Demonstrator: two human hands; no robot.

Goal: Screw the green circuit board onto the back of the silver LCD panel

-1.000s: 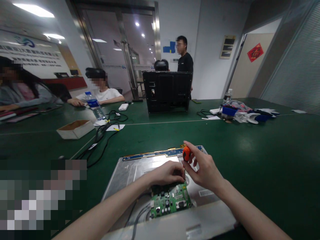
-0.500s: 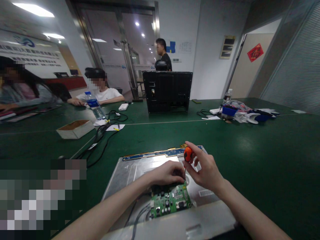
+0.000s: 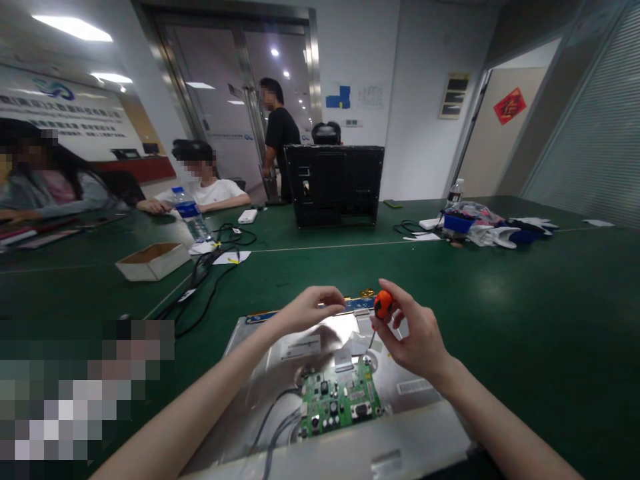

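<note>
A silver metal panel back (image 3: pixel 280 373) lies on the green table (image 3: pixel 500 313) in front of me, with a green circuit board (image 3: pixel 340 399) mounted near its front. My right hand (image 3: pixel 415 337) grips a small screwdriver with an orange handle (image 3: pixel 383 305), its tip pointing down at the board's far corner. My left hand (image 3: pixel 306 308) hovers above the panel's far edge, fingers pinched together on something too small to make out. Grey and black cables run off the board's left side.
A black monitor housing (image 3: pixel 334 184) stands upright mid-table. A cardboard box (image 3: pixel 153 260), a water bottle (image 3: pixel 189 212) and black cables (image 3: pixel 210 267) lie to the left. Gloves and bags (image 3: pixel 493 227) sit at right. People sit at far left; one person stands by the glass door.
My left hand has lifted off the circuit board and moved up and away toward the panel's far edge. The screwdriver stays at the board. The standing person has walked left.
</note>
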